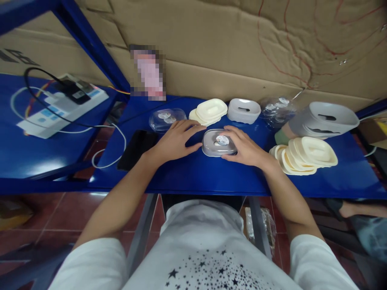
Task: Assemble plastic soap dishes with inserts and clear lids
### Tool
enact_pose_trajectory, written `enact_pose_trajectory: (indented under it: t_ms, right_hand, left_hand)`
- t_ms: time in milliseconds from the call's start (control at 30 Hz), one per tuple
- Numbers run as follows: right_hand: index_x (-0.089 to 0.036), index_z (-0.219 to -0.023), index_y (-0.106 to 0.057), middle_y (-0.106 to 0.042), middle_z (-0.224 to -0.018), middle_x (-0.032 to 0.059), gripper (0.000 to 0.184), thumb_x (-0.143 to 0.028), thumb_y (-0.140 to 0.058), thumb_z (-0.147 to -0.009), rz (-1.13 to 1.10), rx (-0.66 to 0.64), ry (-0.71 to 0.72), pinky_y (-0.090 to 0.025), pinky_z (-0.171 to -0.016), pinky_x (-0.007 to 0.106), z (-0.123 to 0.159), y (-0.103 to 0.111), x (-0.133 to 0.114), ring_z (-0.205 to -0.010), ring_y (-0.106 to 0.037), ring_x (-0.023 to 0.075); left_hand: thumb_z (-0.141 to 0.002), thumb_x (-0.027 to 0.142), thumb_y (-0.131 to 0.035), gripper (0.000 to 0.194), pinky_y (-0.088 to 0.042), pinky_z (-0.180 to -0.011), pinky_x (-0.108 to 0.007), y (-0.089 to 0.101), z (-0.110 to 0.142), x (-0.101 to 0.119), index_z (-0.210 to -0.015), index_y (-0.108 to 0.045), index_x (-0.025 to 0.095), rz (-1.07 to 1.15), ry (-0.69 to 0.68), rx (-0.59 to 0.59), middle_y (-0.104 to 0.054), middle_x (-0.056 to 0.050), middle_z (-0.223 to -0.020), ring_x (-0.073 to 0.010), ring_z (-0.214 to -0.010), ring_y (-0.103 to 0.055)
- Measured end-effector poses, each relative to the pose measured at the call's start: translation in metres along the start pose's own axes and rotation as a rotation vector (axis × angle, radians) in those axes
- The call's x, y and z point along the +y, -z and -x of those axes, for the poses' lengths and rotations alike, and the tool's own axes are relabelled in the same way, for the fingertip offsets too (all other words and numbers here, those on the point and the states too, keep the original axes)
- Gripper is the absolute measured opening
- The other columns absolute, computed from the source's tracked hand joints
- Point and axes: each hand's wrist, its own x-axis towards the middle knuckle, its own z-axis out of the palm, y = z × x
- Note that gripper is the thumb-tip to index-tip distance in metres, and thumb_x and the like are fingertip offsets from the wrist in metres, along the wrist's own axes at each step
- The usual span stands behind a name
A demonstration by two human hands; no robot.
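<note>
On the blue table (193,177) in front of me sits a small rounded grey box with a clear cover (211,146), a round white label on its top. My right hand (243,147) holds the right end of it, fingers on the far edge and thumb on the near one. At its left end is my left hand (179,141), fingers apart and curved, the thumb tip close to or touching the edge; I cannot tell which. Behind the left hand lies a clear plastic cover (157,117) with round labels. Cream oval pieces (213,109) and a grey slotted shell (244,110) stand behind the box.
To the right are stacked cream pieces (317,152), nested grey slotted shells (329,117) and clear covers (276,108). A black phone-like slab (137,149) lies left. A power strip (63,110) with cables sits on the left table. Cardboard (211,40) lines the back. Another person's leg (359,210) shows at right.
</note>
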Motion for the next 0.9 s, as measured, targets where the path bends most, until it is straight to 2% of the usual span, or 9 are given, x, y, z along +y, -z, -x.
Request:
enact_pose_trajectory:
  t_ms: [133,233,367,433,500,567,633,733,900]
  right_hand:
    - [-0.024,-0.150,-0.048,-0.042,-0.169,0.0217,0.069,-0.036,-0.077,-0.088,0.131,0.026,-0.064,-0.035,-0.128,0.067,0.009,0.010,0.008,-0.162,-0.037,0.0403]
    - [-0.018,-0.149,-0.049,-0.044,-0.167,0.0253,0.074,-0.030,-0.078,-0.082,0.276,0.046,-0.249,-0.026,-0.129,0.073,0.022,0.019,0.021,-0.162,-0.034,0.0453]
    - [-0.015,-0.157,-0.043,-0.030,-0.175,0.0284,0.083,-0.034,-0.077,-0.084,0.384,0.018,-0.456,-0.018,-0.128,0.078,0.033,0.024,0.034,-0.166,-0.022,0.0498]
    - [-0.015,-0.165,-0.035,-0.022,-0.179,0.0276,0.090,-0.042,-0.075,-0.089,0.397,0.027,-0.427,-0.016,-0.128,0.079,0.030,0.021,0.029,-0.167,-0.017,0.0490]
    - [-0.018,-0.170,-0.030,-0.021,-0.180,0.0239,0.088,-0.048,-0.069,-0.096,0.410,0.068,-0.318,-0.015,-0.130,0.076,0.023,0.016,0.016,-0.168,-0.017,0.0457]
    - [-0.019,-0.169,-0.037,-0.030,-0.178,0.0204,0.072,-0.047,-0.057,-0.106,0.426,0.097,-0.191,-0.017,-0.133,0.069,0.014,0.010,0.003,-0.166,-0.027,0.0398]
    - [-0.018,-0.159,-0.052,-0.042,-0.173,0.0193,0.054,-0.040,-0.048,-0.111,0.446,0.103,-0.122,-0.022,-0.133,0.064,0.007,0.004,-0.005,-0.162,-0.038,0.0362]
    - [-0.015,-0.147,-0.064,-0.051,-0.167,0.0198,0.044,-0.034,-0.047,-0.111,0.477,0.141,-0.143,-0.029,-0.130,0.063,-0.001,-0.002,-0.002,-0.156,-0.046,0.0368]
    - [-0.009,-0.159,-0.052,-0.050,-0.167,0.0218,0.057,-0.039,-0.044,-0.111,0.490,0.326,-0.258,-0.031,-0.131,0.057,-0.017,-0.009,0.019,-0.156,-0.046,0.0356]
  left_hand:
    - [-0.104,0.039,-0.056,0.049,-0.035,-0.124,-0.062,0.002,0.001,-0.011,-0.152,-0.058,0.028,-0.102,0.120,0.092,-0.057,-0.015,-0.158,-0.0385,-0.149,-0.051]
    - [-0.101,0.040,-0.060,0.056,-0.027,-0.126,-0.069,0.006,0.005,-0.025,-0.156,-0.054,0.030,-0.169,0.232,0.146,-0.050,-0.015,-0.166,-0.0424,-0.156,-0.043]
    - [-0.101,0.045,-0.058,0.063,-0.016,-0.130,-0.069,0.010,0.009,-0.037,-0.161,-0.050,0.026,-0.252,0.387,0.087,-0.037,-0.017,-0.176,-0.0433,-0.163,-0.033]
    - [-0.102,0.046,-0.056,0.065,-0.015,-0.131,-0.068,0.011,0.010,-0.038,-0.163,-0.048,0.024,-0.275,0.426,0.048,-0.034,-0.019,-0.178,-0.0424,-0.164,-0.030]
    - [-0.102,0.047,-0.056,0.066,-0.015,-0.131,-0.068,0.009,0.010,-0.037,-0.163,-0.047,0.024,-0.288,0.429,0.026,-0.034,-0.019,-0.178,-0.0418,-0.164,-0.031]
    - [-0.103,0.047,-0.056,0.065,-0.015,-0.131,-0.068,0.007,0.009,-0.037,-0.163,-0.048,0.025,-0.295,0.423,0.019,-0.035,-0.019,-0.177,-0.0417,-0.164,-0.032]
    - [-0.103,0.046,-0.055,0.064,-0.015,-0.131,-0.068,0.005,0.009,-0.037,-0.163,-0.049,0.024,-0.293,0.421,0.025,-0.036,-0.019,-0.176,-0.0416,-0.163,-0.033]
    - [-0.104,0.044,-0.055,0.063,-0.016,-0.131,-0.068,0.005,0.009,-0.036,-0.163,-0.049,0.023,-0.282,0.426,0.047,-0.037,-0.020,-0.175,-0.0420,-0.162,-0.035]
    - [-0.105,0.043,-0.055,0.060,-0.018,-0.130,-0.069,0.007,0.008,-0.032,-0.162,-0.050,0.023,-0.283,0.410,0.069,-0.040,-0.020,-0.173,-0.0417,-0.160,-0.038]
